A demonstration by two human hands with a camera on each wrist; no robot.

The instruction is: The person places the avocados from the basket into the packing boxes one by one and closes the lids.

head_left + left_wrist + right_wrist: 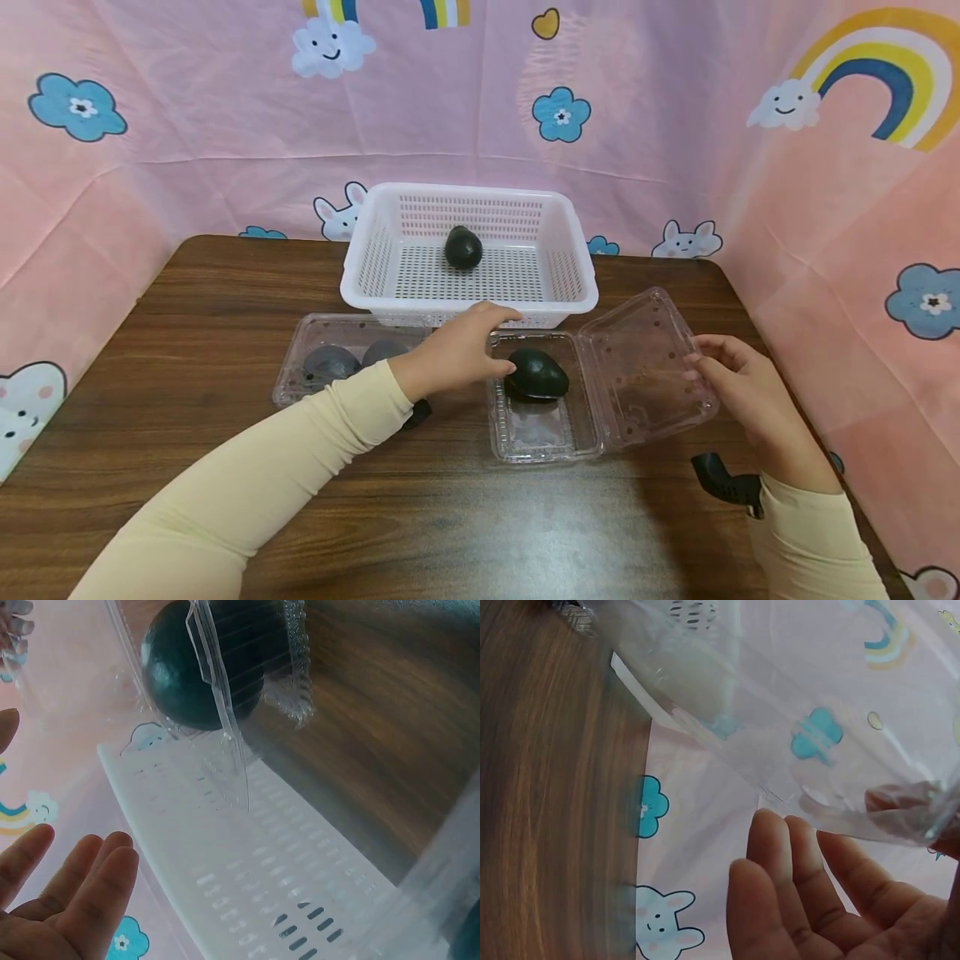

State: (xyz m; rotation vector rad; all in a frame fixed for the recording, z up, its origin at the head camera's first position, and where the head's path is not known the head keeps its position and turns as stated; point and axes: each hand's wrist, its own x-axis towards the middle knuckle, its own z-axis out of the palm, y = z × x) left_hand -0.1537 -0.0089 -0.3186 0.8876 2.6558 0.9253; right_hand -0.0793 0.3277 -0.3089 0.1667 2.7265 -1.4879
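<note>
Nearest you, your cream sleeves frame the wooden table (480, 517), and a small black object (723, 483) lies just by your right wrist. Your left hand (457, 350) reaches forward with fingers loosely spread, holding nothing, its tips just beside the avocado (536, 373) that sits in the open clear clamshell (543, 429). Your right hand (750, 387) holds the raised lid (645, 362) of that clamshell at its outer edge; the right wrist view shows the fingers straight under the plastic, with something pressed on top, probably the thumb.

Judging by how things lie, you are partway: one avocado in the basket (462, 247) already rests in the white basket (375, 283) beyond your left hand, the one by your fingertips is not yet lifted, and a second clamshell (322, 358) left of your left hand is shut with dark shapes inside.

The left wrist view shows what the head view cannot: the open palm (67, 892) empty, and the avocado seen through the clamshell's clear wall beside the basket's slotted side. Only the head view shows the basket's contents and the second clamshell.
</note>
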